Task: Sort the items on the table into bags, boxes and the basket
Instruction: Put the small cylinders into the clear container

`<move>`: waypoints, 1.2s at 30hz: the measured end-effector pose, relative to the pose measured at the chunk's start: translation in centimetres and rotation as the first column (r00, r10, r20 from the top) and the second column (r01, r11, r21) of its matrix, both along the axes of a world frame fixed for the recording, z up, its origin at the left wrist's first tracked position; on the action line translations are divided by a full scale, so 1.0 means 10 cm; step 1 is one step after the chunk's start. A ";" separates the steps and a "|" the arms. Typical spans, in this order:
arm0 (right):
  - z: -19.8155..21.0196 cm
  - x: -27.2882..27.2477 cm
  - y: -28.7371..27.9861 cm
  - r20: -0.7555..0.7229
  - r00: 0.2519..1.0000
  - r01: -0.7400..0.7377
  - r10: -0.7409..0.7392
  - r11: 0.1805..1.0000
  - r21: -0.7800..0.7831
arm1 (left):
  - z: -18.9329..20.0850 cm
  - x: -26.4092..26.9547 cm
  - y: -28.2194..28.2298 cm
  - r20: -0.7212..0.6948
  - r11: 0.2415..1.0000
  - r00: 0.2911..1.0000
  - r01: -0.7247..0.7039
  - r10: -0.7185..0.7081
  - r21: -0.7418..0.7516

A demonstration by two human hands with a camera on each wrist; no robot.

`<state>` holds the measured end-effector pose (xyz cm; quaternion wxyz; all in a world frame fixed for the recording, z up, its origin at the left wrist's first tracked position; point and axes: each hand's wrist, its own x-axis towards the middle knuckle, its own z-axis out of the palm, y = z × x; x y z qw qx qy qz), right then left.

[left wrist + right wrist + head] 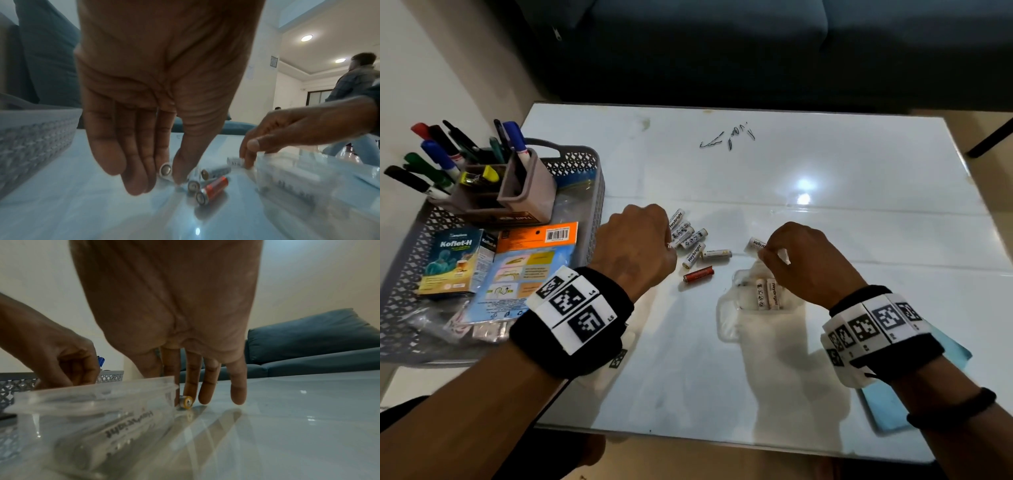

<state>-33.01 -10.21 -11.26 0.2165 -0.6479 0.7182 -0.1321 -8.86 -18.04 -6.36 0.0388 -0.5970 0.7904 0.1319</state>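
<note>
Batteries (690,241) lie loose on the table (825,192), right of the basket (582,161). Left hand (635,245) pinches one white battery (165,170) there. Farther right, right hand (803,258) pinches another battery (755,244) above the clear bag (732,308).

I am seeing white batteries (690,236) with black print and one red battery (698,274) on the glossy white table (825,205). Near its left edge, a grey basket (582,164) with a lattice pattern is holding blue, green, black and red markers (441,154), an orange-and-blue card (527,267) and a teal-and-yellow box (450,262).
</note>
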 end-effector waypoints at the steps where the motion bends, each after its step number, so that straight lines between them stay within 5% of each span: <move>1: 0.00 -0.01 0.00 0.006 1.000 0.023 -0.023 1.000 -0.014 | 0.02 0.00 0.00 -0.066 0.999 0.998 0.008 -0.011 -0.045; 7: -0.05 -0.05 0.01 -0.002 0.982 0.190 -0.190 0.981 0.030 | 0.15 -0.15 0.10 -0.513 0.995 0.854 0.053 -0.086 -0.079; 12: 0.02 -0.01 0.02 0.065 0.970 0.239 -0.233 0.966 -0.099 | 0.21 -0.26 0.23 -0.683 0.991 0.720 0.130 -0.119 -0.036; 17: 0.32 -0.01 0.01 0.416 0.875 0.339 -0.248 0.927 -0.159 | 0.22 -0.31 0.26 -0.768 0.994 0.637 0.111 -0.069 0.002; 22: 0.55 -0.06 0.06 0.599 0.772 0.322 -0.214 0.943 -0.079 | 0.18 -0.34 0.28 -0.803 0.991 0.596 0.109 -0.004 0.076; 29: 0.66 -0.13 0.16 0.663 0.737 0.193 -0.131 0.981 -0.021 | 0.20 -0.37 0.38 -0.836 0.985 0.548 0.137 0.015 0.108; 36: 0.65 -0.22 0.16 0.730 0.662 0.237 -0.167 0.971 0.007 | 0.21 -0.42 0.46 -0.832 0.967 0.541 0.122 0.123 0.222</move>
